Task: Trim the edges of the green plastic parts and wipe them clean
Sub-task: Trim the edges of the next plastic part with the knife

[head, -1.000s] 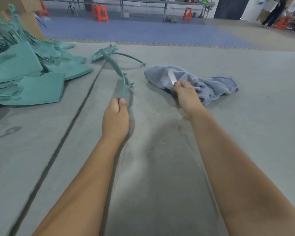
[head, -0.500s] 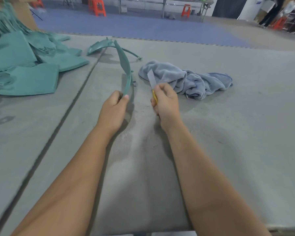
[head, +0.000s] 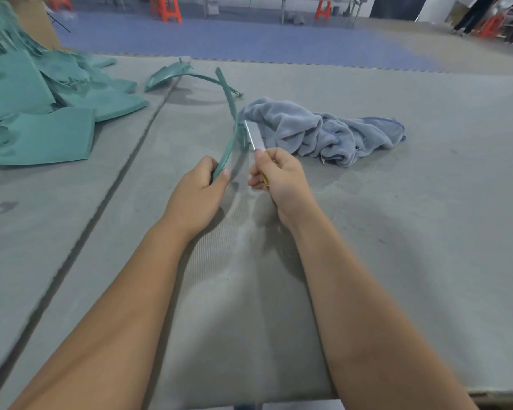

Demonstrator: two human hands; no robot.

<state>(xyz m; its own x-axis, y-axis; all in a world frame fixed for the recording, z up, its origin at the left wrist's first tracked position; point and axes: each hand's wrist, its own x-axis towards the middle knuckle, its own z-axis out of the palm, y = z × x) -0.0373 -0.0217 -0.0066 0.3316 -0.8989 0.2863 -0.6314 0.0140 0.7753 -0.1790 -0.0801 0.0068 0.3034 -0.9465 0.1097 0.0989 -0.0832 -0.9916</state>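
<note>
At centre frame the left hand (head: 200, 189) pinches the curved green part (head: 230, 134) upright, offering its edge to the blade (head: 253, 137). The right hand (head: 282, 176) grips the knife, ready to trim. The grey cloth (head: 323, 131) waits on the worktop (head: 397, 232) just beyond, for wiping.

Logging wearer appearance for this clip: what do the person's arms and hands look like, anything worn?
Both forearms are bare up to the frame edge, no sleeves visible. The left hand and right hand wear no gloves; no rings, watch, wristbands or markings show.
</note>
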